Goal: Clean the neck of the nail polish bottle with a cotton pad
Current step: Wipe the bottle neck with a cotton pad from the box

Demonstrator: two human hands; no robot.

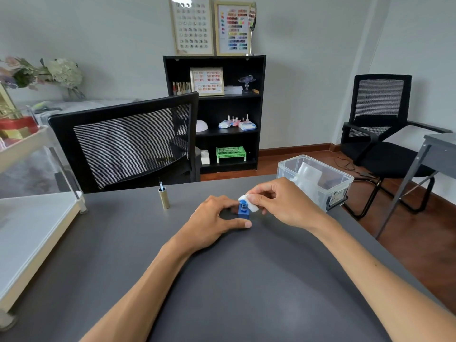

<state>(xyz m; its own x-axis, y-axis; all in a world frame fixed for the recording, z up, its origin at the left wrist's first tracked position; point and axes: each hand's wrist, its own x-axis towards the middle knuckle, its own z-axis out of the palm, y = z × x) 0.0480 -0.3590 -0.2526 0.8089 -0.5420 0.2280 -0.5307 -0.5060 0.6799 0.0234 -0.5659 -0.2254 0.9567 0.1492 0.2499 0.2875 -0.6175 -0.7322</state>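
A small square blue glass nail polish bottle [244, 212] stands upright and uncapped near the middle of the dark grey matte surface [222, 280]; its threaded neck is bare at the top. The left hand [212, 220] lies on the surface just left of the bottle, its fingers [223, 201] and thumb curved round the bottle's base from the far and near sides, steadying it; the thumb tip lies at the near side of the base. The right hand [283, 206] comes in from the right, its fingertips curled and pinching a folded white cotton pad [249, 202]; the pad is pressed against the right and far side of the bottle's neck.

To the left and slightly farther off, well apart from the hands, the bottle's gold cylindrical cap [163, 198] stands upright on the surface with its brush pointing up. Beyond the right hand, off the far right edge of the surface, is a clear plastic storage box [315, 181] with pale contents; a black mesh-backed office chair [128, 141] stands at the far side, and behind it a black shelf unit [214, 112] holding framed colour charts; a second black chair [380, 124] stands far right.
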